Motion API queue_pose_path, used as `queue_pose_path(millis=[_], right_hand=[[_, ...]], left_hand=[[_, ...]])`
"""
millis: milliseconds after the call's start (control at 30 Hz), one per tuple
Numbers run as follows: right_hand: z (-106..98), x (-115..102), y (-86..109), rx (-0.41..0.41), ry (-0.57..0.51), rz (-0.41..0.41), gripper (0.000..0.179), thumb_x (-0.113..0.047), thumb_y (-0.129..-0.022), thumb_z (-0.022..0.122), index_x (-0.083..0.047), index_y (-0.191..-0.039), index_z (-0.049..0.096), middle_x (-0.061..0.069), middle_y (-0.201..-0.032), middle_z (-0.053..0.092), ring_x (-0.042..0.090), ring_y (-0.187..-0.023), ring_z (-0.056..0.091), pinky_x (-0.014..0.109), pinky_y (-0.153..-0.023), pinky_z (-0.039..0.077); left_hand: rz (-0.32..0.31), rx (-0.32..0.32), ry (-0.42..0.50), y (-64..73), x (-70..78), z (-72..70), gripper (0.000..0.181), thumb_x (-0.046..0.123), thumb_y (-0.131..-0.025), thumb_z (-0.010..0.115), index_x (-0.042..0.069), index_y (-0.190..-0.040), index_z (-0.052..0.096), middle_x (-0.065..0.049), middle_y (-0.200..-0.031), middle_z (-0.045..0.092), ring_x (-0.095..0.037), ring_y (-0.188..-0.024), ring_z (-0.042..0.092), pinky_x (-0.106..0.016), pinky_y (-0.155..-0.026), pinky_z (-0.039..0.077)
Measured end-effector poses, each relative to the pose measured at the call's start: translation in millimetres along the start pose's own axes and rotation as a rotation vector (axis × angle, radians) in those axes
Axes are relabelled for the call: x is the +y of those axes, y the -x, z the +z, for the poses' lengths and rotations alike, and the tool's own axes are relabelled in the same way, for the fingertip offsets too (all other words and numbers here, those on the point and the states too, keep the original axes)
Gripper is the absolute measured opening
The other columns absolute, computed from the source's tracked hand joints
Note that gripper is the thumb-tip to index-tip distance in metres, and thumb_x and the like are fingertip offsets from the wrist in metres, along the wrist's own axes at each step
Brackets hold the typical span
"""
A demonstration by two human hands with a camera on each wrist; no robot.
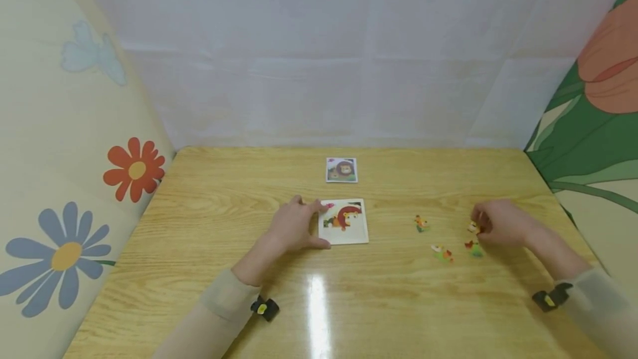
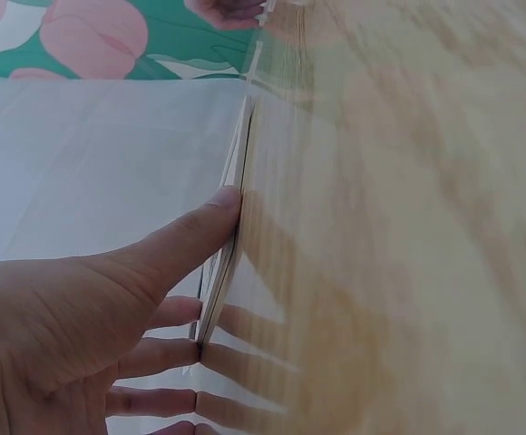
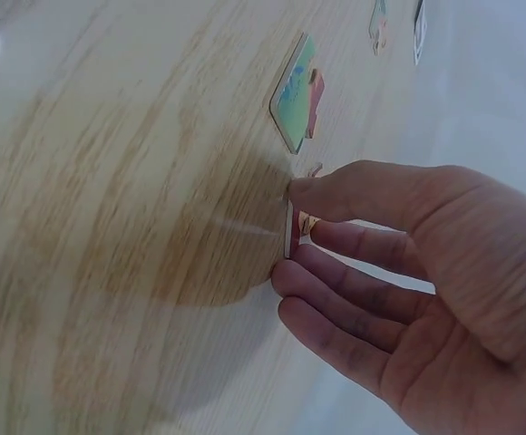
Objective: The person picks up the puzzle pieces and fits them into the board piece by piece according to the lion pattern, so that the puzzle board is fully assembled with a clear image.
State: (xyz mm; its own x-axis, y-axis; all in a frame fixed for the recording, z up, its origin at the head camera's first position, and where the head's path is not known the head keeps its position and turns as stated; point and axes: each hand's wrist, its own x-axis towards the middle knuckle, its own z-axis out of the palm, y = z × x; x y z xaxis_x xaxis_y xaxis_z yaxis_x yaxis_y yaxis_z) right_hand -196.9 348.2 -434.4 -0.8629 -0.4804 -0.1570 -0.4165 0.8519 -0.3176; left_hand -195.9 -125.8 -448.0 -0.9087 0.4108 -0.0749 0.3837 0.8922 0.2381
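A square puzzle board (image 1: 356, 234) with a partly assembled lion picture lies on the wooden table. My left hand (image 1: 295, 225) holds it by its left side, index finger at the upper corner and thumb at the lower one. In the left wrist view the thumb presses on the edge of the board (image 2: 219, 288). Over to the right, my right hand (image 1: 505, 223) pinches a small puzzle piece (image 1: 473, 227) between thumb and fingers, low over the table; the fingers partly hide it. Just below that hand lies a green and red puzzle piece (image 1: 475, 249).
Two more loose puzzle pieces, an orange and green one (image 1: 421, 224) and a multicoloured one (image 1: 442, 254), lie between the board and my right hand. Behind the board is a square lion picture card (image 1: 341, 170). A white cloth (image 1: 319, 71) hangs at the table's back edge.
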Motion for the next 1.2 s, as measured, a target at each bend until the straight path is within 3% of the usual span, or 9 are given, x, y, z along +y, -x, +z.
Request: queue_pose_path(millis=[333,533,833,1200], right_hand=[[6,2,1.1,0.017,-0.029,0.000,0.027,-0.006,-0.075,0.085,-0.005,-0.097,0.068,0.000,-0.083,0.071,0.011,-0.076,0.065,0.032,-0.067,0.056],[12,4,-0.6,0.057,-0.063,-0.012,0.029,-0.004,-0.069,0.080,-0.008,-0.092,0.063,-0.003,-0.079,0.064,0.006,-0.071,0.055,0.027,-0.063,0.048],[12,0,-2.8,0.095,-0.056,0.004,0.024,0.002,-0.070,0.074,-0.014,-0.082,0.062,-0.003,-0.078,0.056,0.008,-0.070,0.048,0.025,-0.063,0.041],[8,7,-3.7,0.074,-0.063,-0.014,0.017,-0.003,-0.079,0.084,-0.008,-0.092,0.074,-0.002,-0.086,0.073,0.008,-0.076,0.066,0.027,-0.066,0.056]], left_hand=[[0.004,0.011,-0.001,0.0,-1.1,1.5,0.086,0.064,-0.069,0.094,0.019,-0.139,0.068,-0.017,-0.119,0.077,-0.038,-0.111,0.063,-0.053,-0.087,0.058],[0.008,0.014,0.012,0.8,-1.0,1.3,0.086,0.063,-0.069,0.094,0.018,-0.138,0.068,-0.018,-0.122,0.077,-0.041,-0.116,0.063,-0.056,-0.092,0.058],[0.003,0.010,0.019,0.8,0.3,1.4,0.087,0.063,-0.069,0.094,0.017,-0.139,0.068,-0.017,-0.120,0.077,-0.040,-0.114,0.063,-0.054,-0.089,0.058],[-0.001,0.009,0.031,1.7,1.2,-0.6,0.086,0.062,-0.071,0.093,0.018,-0.139,0.068,-0.020,-0.125,0.076,-0.044,-0.119,0.063,-0.058,-0.094,0.058]])
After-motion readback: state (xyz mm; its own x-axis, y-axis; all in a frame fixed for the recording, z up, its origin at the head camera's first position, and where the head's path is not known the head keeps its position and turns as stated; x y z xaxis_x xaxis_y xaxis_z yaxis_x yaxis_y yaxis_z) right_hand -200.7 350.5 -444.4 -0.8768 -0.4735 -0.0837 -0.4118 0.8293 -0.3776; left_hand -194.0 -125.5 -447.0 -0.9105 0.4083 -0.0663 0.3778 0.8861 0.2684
